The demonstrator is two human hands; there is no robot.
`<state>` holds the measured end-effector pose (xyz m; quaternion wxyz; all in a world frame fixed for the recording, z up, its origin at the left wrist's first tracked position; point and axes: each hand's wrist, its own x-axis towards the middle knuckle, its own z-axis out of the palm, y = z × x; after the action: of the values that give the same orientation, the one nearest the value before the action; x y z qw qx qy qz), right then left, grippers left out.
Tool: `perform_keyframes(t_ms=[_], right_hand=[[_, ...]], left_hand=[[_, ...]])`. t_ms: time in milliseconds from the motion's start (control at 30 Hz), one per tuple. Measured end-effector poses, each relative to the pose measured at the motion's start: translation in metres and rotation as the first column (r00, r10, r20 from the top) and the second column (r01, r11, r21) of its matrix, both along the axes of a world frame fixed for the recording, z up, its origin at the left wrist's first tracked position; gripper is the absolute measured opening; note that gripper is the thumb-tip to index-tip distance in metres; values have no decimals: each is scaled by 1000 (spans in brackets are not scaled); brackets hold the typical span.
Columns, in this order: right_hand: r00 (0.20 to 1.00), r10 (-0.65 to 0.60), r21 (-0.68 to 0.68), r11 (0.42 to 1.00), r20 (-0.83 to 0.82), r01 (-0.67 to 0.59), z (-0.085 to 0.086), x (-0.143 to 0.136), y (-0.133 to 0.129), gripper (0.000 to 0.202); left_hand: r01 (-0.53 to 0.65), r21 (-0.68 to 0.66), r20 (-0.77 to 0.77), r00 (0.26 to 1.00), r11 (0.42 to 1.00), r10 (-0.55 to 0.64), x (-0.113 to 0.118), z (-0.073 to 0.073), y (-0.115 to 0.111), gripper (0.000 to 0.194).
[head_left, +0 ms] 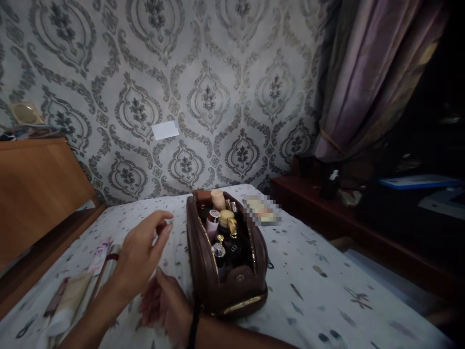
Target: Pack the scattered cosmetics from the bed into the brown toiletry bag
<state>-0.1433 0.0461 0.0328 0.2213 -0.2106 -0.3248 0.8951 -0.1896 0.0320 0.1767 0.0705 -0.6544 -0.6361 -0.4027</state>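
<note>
A brown leather toiletry bag (227, 291) stands unzipped on the patterned bedsheet. Inside are a bottle with a beige cap (218, 199), a pink bottle (212, 223), a gold-lidded jar (227, 216), a gold-topped item (231, 227) and a clear-capped bottle (218, 251). Left of the bag, my left hand (140, 247) is raised, its thumb and fingers apart and nothing seen between them. Below it is my right hand (167, 300), a black band at the wrist. Its fingers are loosely curled, apart and seemingly bare; it lies close to the bag's front left corner.
Several tubes, among them a beige tube (72, 300) and a white-and-pink tube (99, 257), lie at the left, partly behind my left forearm. A pixelated flat item (262, 211) rests beyond the bag. A wooden headboard (39, 189) borders the left; a dark red ledge (308, 213) runs along the right.
</note>
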Motion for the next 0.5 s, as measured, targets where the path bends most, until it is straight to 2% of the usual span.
perform_keyframes(t_ms=[100, 233, 367, 500], right_hand=[[999, 15, 21, 1000, -41, -14, -1, 3, 2, 65], [1000, 17, 37, 999, -13, -16, -2, 7, 3, 65], [1000, 6, 69, 998, -18, -4, -2, 9, 2, 62], [999, 33, 198, 980, 2, -33, 1, 9, 0, 56]], left_hand=[[-148, -30, 99, 984, 989, 150, -47, -20, -14, 29], [-298, 25, 218, 933, 954, 286, -118, -48, -30, 31], [-496, 83, 327, 833, 864, 447, -180, -75, -51, 28], [-638, 52, 360, 729, 768, 581, -218, -102, -71, 28]])
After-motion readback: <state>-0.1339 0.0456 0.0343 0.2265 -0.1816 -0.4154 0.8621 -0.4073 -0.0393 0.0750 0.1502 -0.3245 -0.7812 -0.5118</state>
